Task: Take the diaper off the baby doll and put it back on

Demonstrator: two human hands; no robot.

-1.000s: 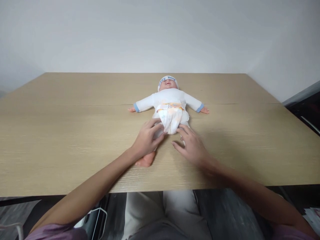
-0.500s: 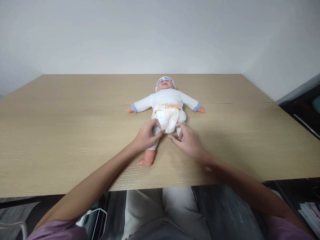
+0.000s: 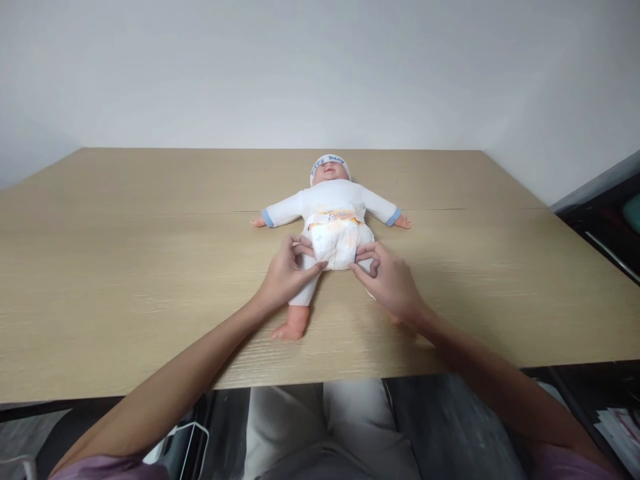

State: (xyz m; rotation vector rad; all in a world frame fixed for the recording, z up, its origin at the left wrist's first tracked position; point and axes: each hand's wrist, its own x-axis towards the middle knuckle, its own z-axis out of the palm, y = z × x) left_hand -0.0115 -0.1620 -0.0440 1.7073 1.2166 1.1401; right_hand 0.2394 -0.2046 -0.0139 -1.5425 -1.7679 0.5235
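A baby doll (image 3: 333,200) in a white suit and a white cap lies on its back on the wooden table (image 3: 125,267), arms spread, feet toward me. It wears a white diaper (image 3: 336,240) with an orange print. My left hand (image 3: 286,273) pinches the diaper's edge at the doll's left-side thigh, fingers curled. My right hand (image 3: 393,283) grips the diaper's other lower edge, covering that leg. One bare foot (image 3: 290,328) shows below my left hand.
The table's near edge runs just above my lap. A plain white wall stands behind the table. Dark furniture (image 3: 610,227) sits at the right. A white wire frame (image 3: 190,447) shows under the table at the lower left.
Both hands have moved up from the doll's legs to the diaper's lower edges and closed on them. The view has shifted slightly.
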